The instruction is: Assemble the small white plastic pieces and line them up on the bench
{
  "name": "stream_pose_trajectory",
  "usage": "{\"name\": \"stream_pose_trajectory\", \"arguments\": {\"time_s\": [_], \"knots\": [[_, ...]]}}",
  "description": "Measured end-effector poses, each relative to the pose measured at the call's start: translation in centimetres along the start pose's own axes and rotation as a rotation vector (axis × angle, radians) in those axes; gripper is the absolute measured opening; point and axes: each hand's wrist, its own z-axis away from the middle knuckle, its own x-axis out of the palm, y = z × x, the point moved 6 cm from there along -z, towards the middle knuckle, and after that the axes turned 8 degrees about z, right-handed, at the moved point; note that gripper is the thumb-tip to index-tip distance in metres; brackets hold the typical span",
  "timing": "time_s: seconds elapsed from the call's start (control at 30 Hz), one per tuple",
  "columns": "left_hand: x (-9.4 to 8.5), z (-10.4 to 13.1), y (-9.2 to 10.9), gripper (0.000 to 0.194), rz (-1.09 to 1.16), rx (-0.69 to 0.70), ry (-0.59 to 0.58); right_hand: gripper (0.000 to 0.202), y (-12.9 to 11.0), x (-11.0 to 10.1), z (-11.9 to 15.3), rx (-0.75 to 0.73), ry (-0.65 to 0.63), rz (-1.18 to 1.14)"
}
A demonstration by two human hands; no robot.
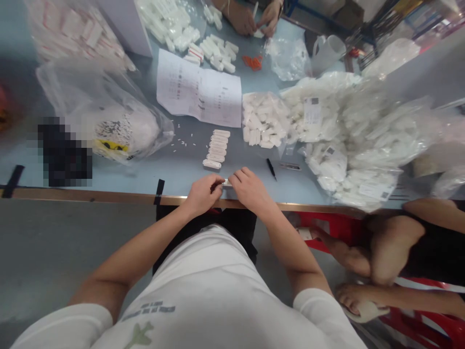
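Observation:
At the table's near edge, a small white plastic piece [227,182] is held between my two hands. My left hand [204,194] pinches its left end with closed fingers. My right hand [250,188] grips its right side, the fingers curled over it and hiding much of it. Just beyond my hands, several flat white oblong pieces [218,145] lie in a stepped column. Tiny white bits [183,143] are scattered to their left. A black pen-like tool [271,168] and a metal tweezer-like tool [289,166] lie right of my right hand.
A printed sheet [199,89] lies beyond the column. An open bag of white pieces [263,118] and full bags [381,126] stand right. A plastic bag [109,111] is at left. Another person's hands [254,22] work across the table [145,169]; another person sits at right.

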Motion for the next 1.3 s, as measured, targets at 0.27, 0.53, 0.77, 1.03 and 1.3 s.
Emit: {"name": "stream_pose_trajectory", "arguments": {"time_s": [0.27, 0.53, 0.77, 1.03, 1.3], "knots": [[-0.1, 0.0, -0.2, 0.022, 0.006, -0.014, 0.001, 0.032, 0.8, -0.1, 2.0, 0.05, 0.146, -0.052], [-0.1, 0.0, -0.2, 0.021, 0.006, -0.03, -0.001, 0.032, -0.5, 1.0, 2.7, 0.016, 0.166, -0.036], [-0.1, 0.0, -0.3, 0.021, 0.03, -0.038, 0.005, 0.031, 0.6, 0.9, 2.4, 0.139, 0.204, -0.184], [0.0, 0.0, -0.2, 0.022, -0.021, -0.018, -0.007, 0.023, 1.9, 1.9, 1.1, 0.171, 0.15, -0.366], [0.6, 0.0, -0.1, 0.026, -0.056, 0.047, -0.031, 0.026, 2.2, 1.8, 0.1, 0.113, 0.123, -0.344]]}}
